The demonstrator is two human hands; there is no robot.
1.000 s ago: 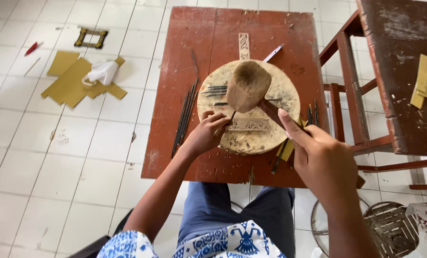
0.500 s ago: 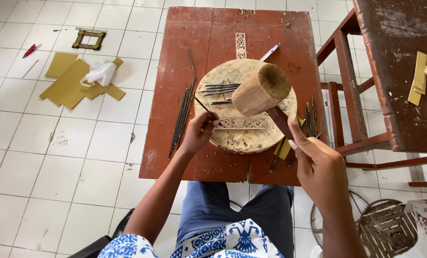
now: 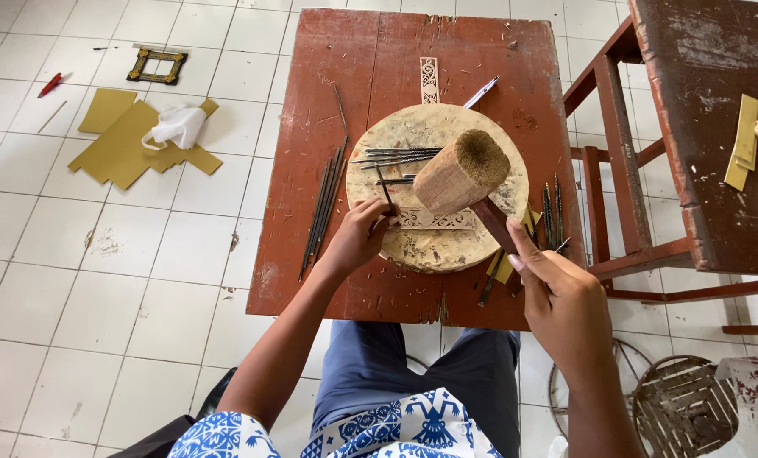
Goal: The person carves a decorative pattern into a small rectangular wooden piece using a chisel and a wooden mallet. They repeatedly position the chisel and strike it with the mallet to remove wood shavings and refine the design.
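- Your left hand (image 3: 358,242) pinches 1 thin chisel (image 3: 385,191) upright, its tip on the pale carved strip (image 3: 434,220) across the round block (image 3: 434,191); it has hardly shifted in the last second.
- The mallet (image 3: 461,172) has tilted and now hangs just above the chisel, so the carving goes on.
- Your right hand (image 3: 565,301) is closed around its handle.

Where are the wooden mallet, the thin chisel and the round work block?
wooden mallet (image 3: 459,174), head view, side of its head.
thin chisel (image 3: 384,187), head view, mid-shaft.
round work block (image 3: 417,127), head view, bare top surface.
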